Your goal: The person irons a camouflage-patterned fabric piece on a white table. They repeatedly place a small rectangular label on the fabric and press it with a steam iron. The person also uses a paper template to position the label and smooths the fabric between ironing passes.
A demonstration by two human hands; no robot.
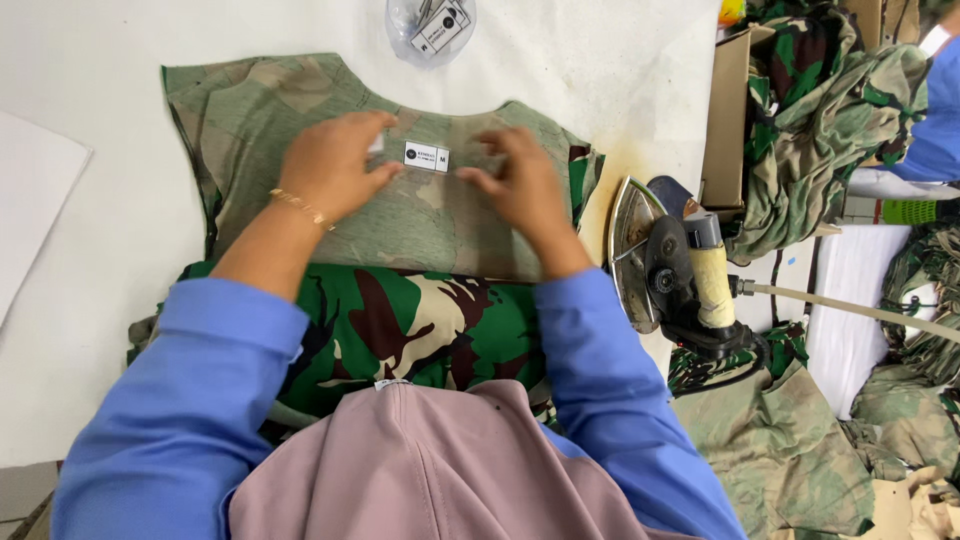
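Observation:
A camouflage shirt (250,110) lies inside out on the white table (90,70), its neckline toward the far side. A small white label (427,156) sits on the fabric just below the neckline. My left hand (330,165) rests on the shirt at the label's left edge, fingers bent, touching it. On the other side, my right hand (520,180) presses the fabric with its fingers pointing at the label. The shirt's bright green camouflage side (420,320) shows near my body.
A clear bag of white labels (432,25) lies at the table's far edge. A steam iron (665,260) stands tilted at the right edge with its hose. A cardboard box (728,120) and piles of camouflage garments (830,110) fill the right side. White paper (30,190) lies left.

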